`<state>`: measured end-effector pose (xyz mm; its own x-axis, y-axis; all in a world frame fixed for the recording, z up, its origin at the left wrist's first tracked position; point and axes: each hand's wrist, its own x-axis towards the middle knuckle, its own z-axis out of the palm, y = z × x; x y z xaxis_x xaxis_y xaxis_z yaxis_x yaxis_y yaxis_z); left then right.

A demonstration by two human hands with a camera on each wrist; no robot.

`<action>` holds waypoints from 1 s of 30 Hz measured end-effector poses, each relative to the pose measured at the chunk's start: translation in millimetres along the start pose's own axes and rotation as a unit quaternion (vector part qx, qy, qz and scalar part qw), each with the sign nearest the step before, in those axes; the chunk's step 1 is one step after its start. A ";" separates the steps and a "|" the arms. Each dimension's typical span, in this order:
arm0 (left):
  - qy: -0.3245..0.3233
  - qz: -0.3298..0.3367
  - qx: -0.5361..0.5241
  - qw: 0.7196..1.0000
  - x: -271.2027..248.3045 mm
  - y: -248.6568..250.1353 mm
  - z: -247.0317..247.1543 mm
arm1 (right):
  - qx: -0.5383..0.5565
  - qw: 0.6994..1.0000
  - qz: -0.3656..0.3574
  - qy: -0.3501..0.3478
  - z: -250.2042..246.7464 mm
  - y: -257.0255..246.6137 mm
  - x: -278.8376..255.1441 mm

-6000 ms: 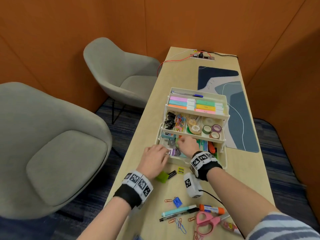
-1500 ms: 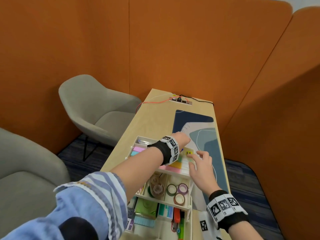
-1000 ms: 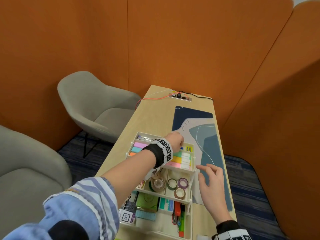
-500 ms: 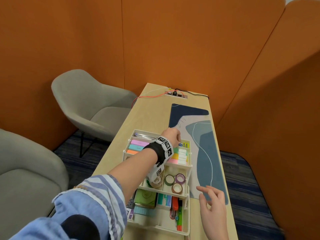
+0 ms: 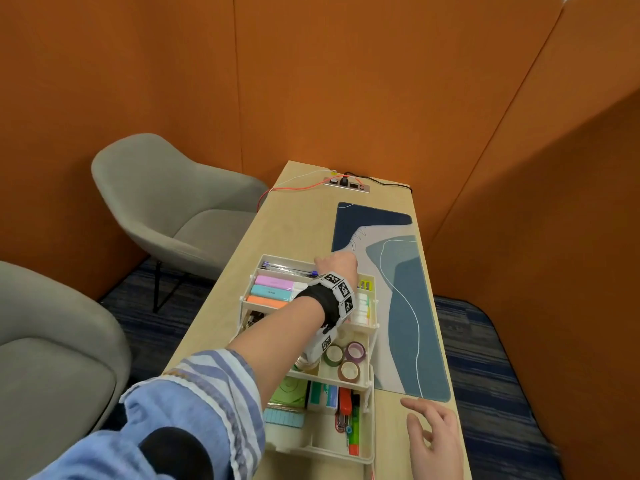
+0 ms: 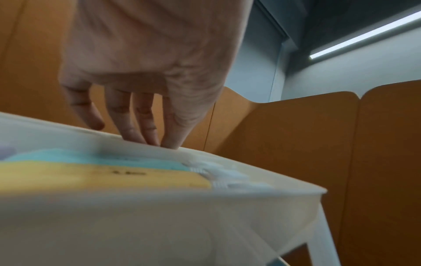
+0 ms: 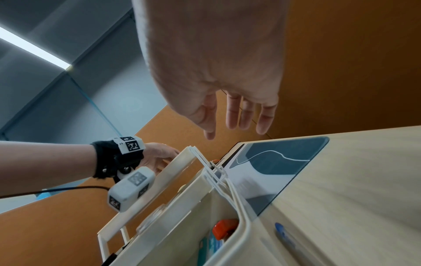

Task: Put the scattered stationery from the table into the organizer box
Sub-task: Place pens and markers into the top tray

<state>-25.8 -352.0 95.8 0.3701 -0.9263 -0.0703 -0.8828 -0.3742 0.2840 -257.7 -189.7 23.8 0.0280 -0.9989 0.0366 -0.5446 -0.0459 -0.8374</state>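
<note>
Left hand [image 6: 145, 59] rests straight fingertips on the organizer box [image 5: 370, 326] rim, holding nothing; right hand [image 5: 434, 441] hovers, fingers loose; only the right wrist view shows a blue pen [image 7: 287, 237].

A long pale wooden counter [image 5: 294, 230] carries the white organizer box [image 5: 372, 344]. Just right of the box lies a blue patterned mat [image 5: 405, 306], and a blue pen [image 7: 293, 241]. Beyond the box, a power strip [image 5: 346, 183] sits with cables.

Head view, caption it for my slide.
Left hand reaches into the organizer box's far top tray while the right hand hovers open beside it.
</note>
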 end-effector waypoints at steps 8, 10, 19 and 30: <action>0.001 0.047 -0.069 0.997 -2.0 -0.8 6.8 | 0.002 1.000 0.011 -0.014 -0.3 2.8 -6.8; 0.022 0.049 -0.094 0.994 -9.7 -5.9 1.8 | 0.002 1.000 0.016 -0.019 -5.7 5.0 -9.7; 0.134 0.146 -0.276 0.940 -162.4 -56.6 2.7 | -0.151 0.969 0.116 -0.155 2.6 62.6 -31.3; -0.020 0.071 -0.166 0.983 -346.6 -178.1 96.6 | -0.330 0.905 0.103 -0.249 39.2 48.3 -50.5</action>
<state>-24.9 31.6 -22.8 0.2328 -0.9715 -0.0438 -0.7784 -0.2132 0.5904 -252.6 -141.3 -39.8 0.1541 -0.8684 -0.4713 -0.9586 -0.0158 -0.2843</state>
